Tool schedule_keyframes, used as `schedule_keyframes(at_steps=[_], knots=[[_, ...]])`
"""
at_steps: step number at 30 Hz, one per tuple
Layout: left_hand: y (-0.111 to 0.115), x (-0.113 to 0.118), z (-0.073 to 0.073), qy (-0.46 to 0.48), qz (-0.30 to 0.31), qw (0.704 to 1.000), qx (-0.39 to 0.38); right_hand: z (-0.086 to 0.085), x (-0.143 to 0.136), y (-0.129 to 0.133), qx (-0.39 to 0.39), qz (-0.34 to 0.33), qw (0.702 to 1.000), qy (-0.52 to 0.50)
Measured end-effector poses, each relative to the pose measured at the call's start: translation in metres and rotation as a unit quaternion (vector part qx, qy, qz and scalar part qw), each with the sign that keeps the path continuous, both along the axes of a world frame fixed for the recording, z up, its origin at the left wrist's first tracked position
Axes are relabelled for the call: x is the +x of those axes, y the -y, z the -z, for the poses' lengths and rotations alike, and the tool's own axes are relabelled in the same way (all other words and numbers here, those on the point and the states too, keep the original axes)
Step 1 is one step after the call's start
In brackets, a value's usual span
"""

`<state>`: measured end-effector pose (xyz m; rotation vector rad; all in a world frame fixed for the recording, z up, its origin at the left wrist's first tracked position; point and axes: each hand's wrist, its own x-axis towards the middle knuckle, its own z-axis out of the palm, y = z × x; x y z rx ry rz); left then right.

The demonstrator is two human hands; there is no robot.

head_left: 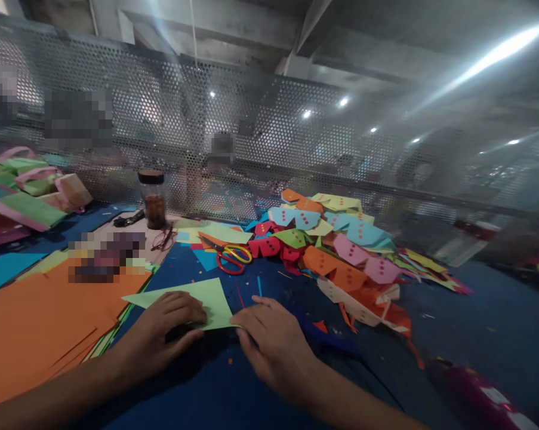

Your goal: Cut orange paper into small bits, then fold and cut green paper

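A folded sheet of light green paper [213,301] lies in front of me on the blue tabletop, its long point reaching to the left. My left hand [177,319] presses on it with bent fingers, the thumb along the near edge. At the paper's lower right corner, my right hand [269,337] pinches it between thumb and fingers. Just beyond the paper lie scissors [233,258] with one red and one yellow handle loop. To the left is a stack of orange paper sheets [63,322], with green sheets showing under its edge.
Folded, dotted paper pieces in many colours [350,257] are heaped at right. A lidded jar [155,200] and glasses [163,237] stand behind the scissors. Paper baskets [31,191] pile at far left. A purple object [479,391] lies near right. Perforated metal panel [260,131] borders the back.
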<state>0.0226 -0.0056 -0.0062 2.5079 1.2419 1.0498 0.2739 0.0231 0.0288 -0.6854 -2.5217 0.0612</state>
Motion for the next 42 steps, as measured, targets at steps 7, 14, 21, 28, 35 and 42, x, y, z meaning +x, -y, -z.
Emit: schedule_keyframes(at_steps=[7,14,21,28,35,42], knots=[[-0.005,-0.002,0.001,0.017,-0.029,0.998,0.044,-0.006,0.002,-0.004,0.004,-0.007,0.999,-0.035],[-0.010,-0.012,-0.001,0.014,-0.091,0.992,0.084,-0.020,0.006,-0.005,0.048,0.009,0.994,-0.092],[-0.014,-0.020,-0.009,0.013,-0.104,0.990,0.097,-0.037,0.013,-0.003,0.041,0.012,0.993,-0.114],[-0.015,-0.021,-0.007,0.019,-0.121,0.986,0.109,-0.042,0.018,-0.009,-0.016,0.023,0.991,-0.132],[-0.020,-0.020,-0.002,0.034,-0.109,0.983,0.143,-0.049,0.011,-0.030,-0.144,0.080,0.982,-0.095],[-0.017,-0.019,-0.003,0.051,-0.096,0.984,0.143,-0.032,-0.010,-0.055,-0.207,0.112,0.972,0.000]])
